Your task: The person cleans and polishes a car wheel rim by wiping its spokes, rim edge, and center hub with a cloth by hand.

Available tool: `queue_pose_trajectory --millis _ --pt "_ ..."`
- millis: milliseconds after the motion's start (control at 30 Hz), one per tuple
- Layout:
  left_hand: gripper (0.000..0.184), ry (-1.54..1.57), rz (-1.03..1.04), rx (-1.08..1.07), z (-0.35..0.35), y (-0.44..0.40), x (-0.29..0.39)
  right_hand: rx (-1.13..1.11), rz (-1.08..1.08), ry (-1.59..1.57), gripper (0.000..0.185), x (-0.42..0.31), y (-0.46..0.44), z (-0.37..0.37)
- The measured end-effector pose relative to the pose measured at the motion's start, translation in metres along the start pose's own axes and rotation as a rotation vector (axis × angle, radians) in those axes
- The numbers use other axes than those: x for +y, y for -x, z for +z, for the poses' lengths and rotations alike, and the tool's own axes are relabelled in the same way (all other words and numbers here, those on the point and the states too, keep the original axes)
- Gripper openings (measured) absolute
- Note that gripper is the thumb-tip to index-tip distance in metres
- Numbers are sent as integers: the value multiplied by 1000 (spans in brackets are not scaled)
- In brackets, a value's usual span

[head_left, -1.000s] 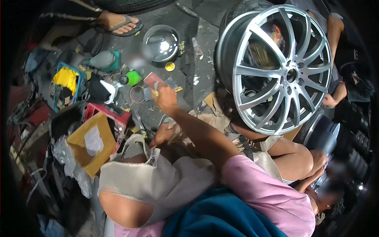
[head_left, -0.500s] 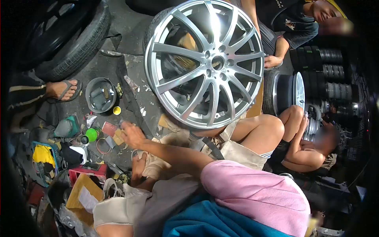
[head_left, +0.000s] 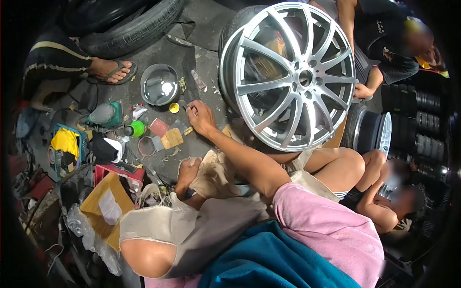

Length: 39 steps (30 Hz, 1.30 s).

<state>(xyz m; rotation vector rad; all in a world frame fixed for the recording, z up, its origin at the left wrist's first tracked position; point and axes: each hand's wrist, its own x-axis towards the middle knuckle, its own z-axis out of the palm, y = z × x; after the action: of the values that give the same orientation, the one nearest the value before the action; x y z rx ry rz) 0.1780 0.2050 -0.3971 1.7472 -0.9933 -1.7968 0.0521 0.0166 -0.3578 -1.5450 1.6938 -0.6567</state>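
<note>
My right hand (head_left: 200, 117) reaches over the floor with its fingers pinched. A small, thin greyish piece (head_left: 184, 103) shows at the fingertips, its kind unclear. Just beyond them is a small round yellow-filled cup or lid (head_left: 174, 108), next to a dark basin (head_left: 160, 85) holding liquid. Below the hand lie a reddish sheet (head_left: 159, 127), a tan sheet (head_left: 172, 138) and a green-capped bottle (head_left: 137, 128). To the right a silver multi-spoke wheel rim (head_left: 307, 55) is propped up, apart from this hand. My left hand is out of view.
A co-worker's hand (head_left: 365, 90) is at the rim's right edge. Another person's sandaled foot (head_left: 113, 72) stands beyond the basin, near a tyre (head_left: 139, 31). A red crate (head_left: 106, 174) and cardboard (head_left: 103, 201) are at lower left; another rim (head_left: 384, 132) is at right.
The whole view has shifted, so the rim, basin and floor items appear farther right. My right hand has moved from beside the sheets toward the yellow cup or lid and basin.
</note>
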Motion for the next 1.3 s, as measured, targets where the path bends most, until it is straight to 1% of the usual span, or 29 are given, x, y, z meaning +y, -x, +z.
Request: queue_pose_trajectory --millis 67,133,200,267,333,467,600,700,767,1100,1200,1300 --pt "41 -21 58 54 -2 -2 -6 -22 3 -4 19 1 -5 5" --pt "42 -188 -14 -30 -8 -9 -8 86 -48 33 18 8 -11 15" --pt "42 -233 -59 -64 -11 -5 -6 195 -209 24 17 15 -15 22" --pt "42 -197 -81 -55 -11 -2 2 104 -153 -16 17 14 -18 21" --pt "42 -156 -94 -41 -11 7 6 -24 -45 -19 17 7 -18 16" --pt "42 -129 -107 -36 -10 7 8 -67 -91 60 18 12 -21 24" --pt "42 -124 -102 -37 -13 7 9 -80 -75 102 18 16 -22 31" --pt "42 -119 -98 -41 -15 3 12 -35 -128 143 18 24 -23 39" --pt "42 -112 -93 -42 -14 4 12 -79 -70 123 18 20 -24 36" --pt "43 -71 -55 -26 -4 -6 6 -61 -70 165 18 24 -31 45" --pt "43 -73 -50 -29 -5 -11 10 -89 -31 186 17 19 -29 44" --pt "43 -75 -45 -35 -2 -12 11 -49 -29 216 16 20 -28 45"
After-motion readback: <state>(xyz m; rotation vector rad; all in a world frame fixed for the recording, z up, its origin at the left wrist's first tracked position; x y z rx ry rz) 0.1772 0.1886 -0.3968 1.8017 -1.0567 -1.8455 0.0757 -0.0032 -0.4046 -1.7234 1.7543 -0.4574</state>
